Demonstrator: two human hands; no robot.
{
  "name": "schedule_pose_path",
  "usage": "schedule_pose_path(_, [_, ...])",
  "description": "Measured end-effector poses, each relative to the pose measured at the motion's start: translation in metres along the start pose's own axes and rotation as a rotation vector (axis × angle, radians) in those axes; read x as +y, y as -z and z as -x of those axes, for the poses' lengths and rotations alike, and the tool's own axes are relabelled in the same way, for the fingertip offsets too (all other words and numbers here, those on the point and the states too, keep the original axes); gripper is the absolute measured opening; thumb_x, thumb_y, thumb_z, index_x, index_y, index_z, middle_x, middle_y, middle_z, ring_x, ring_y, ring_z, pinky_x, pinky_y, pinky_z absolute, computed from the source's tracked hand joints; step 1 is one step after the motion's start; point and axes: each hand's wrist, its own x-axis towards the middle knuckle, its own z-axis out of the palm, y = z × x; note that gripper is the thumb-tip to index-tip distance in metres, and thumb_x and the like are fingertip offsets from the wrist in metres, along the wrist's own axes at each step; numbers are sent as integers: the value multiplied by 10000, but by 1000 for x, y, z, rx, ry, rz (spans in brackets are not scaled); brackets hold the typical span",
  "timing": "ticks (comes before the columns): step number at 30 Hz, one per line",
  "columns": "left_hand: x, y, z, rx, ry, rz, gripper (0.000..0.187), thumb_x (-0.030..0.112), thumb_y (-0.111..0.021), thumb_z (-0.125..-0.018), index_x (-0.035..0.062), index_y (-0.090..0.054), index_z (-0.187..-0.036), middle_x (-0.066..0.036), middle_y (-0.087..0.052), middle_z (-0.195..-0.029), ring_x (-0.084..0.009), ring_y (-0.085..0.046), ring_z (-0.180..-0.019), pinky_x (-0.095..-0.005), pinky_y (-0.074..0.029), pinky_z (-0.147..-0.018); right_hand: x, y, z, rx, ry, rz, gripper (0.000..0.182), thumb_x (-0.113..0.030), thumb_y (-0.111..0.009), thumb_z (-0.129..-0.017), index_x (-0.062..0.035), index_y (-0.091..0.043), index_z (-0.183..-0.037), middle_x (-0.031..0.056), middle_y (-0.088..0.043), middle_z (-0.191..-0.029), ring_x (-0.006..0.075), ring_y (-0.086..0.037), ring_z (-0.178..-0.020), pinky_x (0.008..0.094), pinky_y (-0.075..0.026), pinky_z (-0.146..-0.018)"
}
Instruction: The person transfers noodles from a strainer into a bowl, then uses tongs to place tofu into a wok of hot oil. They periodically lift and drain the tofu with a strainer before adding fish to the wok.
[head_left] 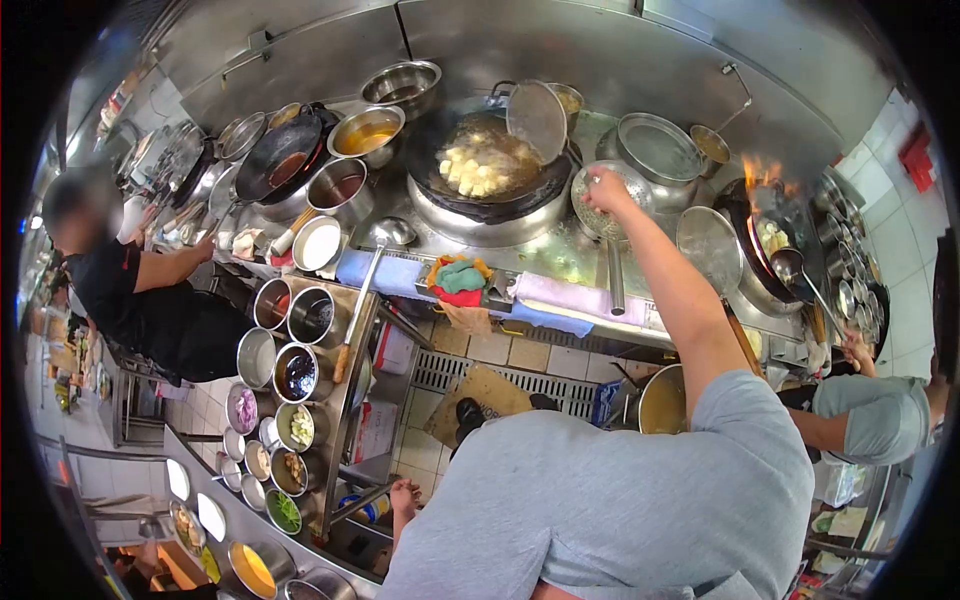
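My right hand (607, 192) is stretched forward over a perforated skimmer (641, 187), with its fingers pressed together. Whatever may be in those fingers is too small to make out. The skimmer's thick metal handle (616, 285) points back over the counter's front edge. To the left, a large wok (430, 185) holds pale cubes (475, 173) in bubbling, steaming oil. A round strainer (537, 118) leans into the wok's right side. Low beside my body hangs my left hand (403, 497), fingers loosely bent and apart, with nothing visible in it.
Metal pots of sauces (300, 372) and bowls of chopped ingredients (297, 427) line the cart at left. A ladle (392, 232) lies by the folded cloths (460, 280). Flames rise from another wok (765, 215) at right, near a co-worker's hand (858, 352). Another person (150, 290) stands left.
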Motion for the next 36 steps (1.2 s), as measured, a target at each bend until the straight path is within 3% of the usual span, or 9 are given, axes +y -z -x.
schedule_pose_path(2, [-6, 12, -6, 60, 205, 122, 79, 198, -499, -845, 144, -442, -847, -45, -538, -643, -149, -492, -472, -265, -281, -331, -9, -4, 10, -316, -289, -565, 448, 16, -478, -741, -72, -378, -1169, 192, -570, -812, 111, -467, -445, 237, -378, -359])
schedule_pose_path(9, [-8, 9, -3, 30, 552, 134, 71, 216, -476, -855, 152, -446, -844, -41, -543, -673, -147, -493, -489, -277, -287, -346, -8, -77, 12, -532, -444, -996, 318, 34, -418, -797, -58, -329, -1088, 173, -529, -811, 90, -384, -430, 196, -327, -342])
schedule_pose_path(12, [1, -8, 5, 162, 237, -208, 65, 213, -478, -853, 154, -451, -853, -39, -550, -693, -142, -499, -503, -271, -295, -364, -8, -73, 17, -615, -433, -1099, 326, 22, -427, -800, -55, -329, -1101, 165, -526, -811, 82, -377, -431, 184, -321, -341])
schedule_pose_path(22, [5, -12, 10, 135, 184, -127, 19, 146, -451, -836, 139, -445, -852, -45, -537, -709, -159, -507, -556, -278, -346, -412, -43, -42, 70, -295, -59, -372, 396, -45, -427, -805, -40, -420, -1202, 131, -593, -749, 115, -486, -466, 262, -393, -410])
schedule_pose_path(24, [-7, -6, 1, 29, 156, -64, 16, 161, -446, -844, 146, -447, -847, -50, -542, -719, -168, -501, -552, -287, -359, -424, -28, -60, 64, -37, 312, 34, 362, -50, -442, -794, -37, -474, -1155, 154, -609, -776, 179, -578, -566, 312, -457, -551])
schedule_pose_path(25, [-4, -3, -7, -40, 284, -69, 25, 174, -453, -848, 149, -451, -845, -54, -548, -717, -172, -509, -562, -281, -356, -427, -46, -52, 77, -9, 289, 73, 334, -61, -455, -787, -37, -508, -1116, 169, -609, -806, 217, -612, -677, 338, -456, -691])
schedule_pose_path(29, [-7, 5, -38, -136, 447, 82, 28, 177, -464, -845, 152, -458, -857, -48, -555, -709, -161, -524, -572, -275, -349, -421, -55, -42, 90, 63, 300, 142, 349, -68, -466, -789, -71, -502, -1135, 151, -616, -790, 220, -607, -707, 343, -452, -706])
schedule_pose_path(31, [8, -12, -32, -114, 29, -117, 41, 175, -469, -839, 152, -463, -873, -42, -563, -708, -154, -533, -566, -272, -338, -410, -58, -22, 93, -1, 227, 63, 350, -76, -468, -780, -64, -506, -1127, 174, -609, -842, 261, -600, -768, 355, -448, -740])
schedule_pose_path(36, [45, -37, -33, 51, 143, -346, 46, 169, -469, -838, 155, -464, -882, -44, -570, -715, -143, -529, -536, -262, -325, -396, -39, 14, 68, -41, 109, -119, 349, -66, -442, -782, -53, -507, -1125, 166, -618, -803, 248, -617, -706, 351, -461, -726])
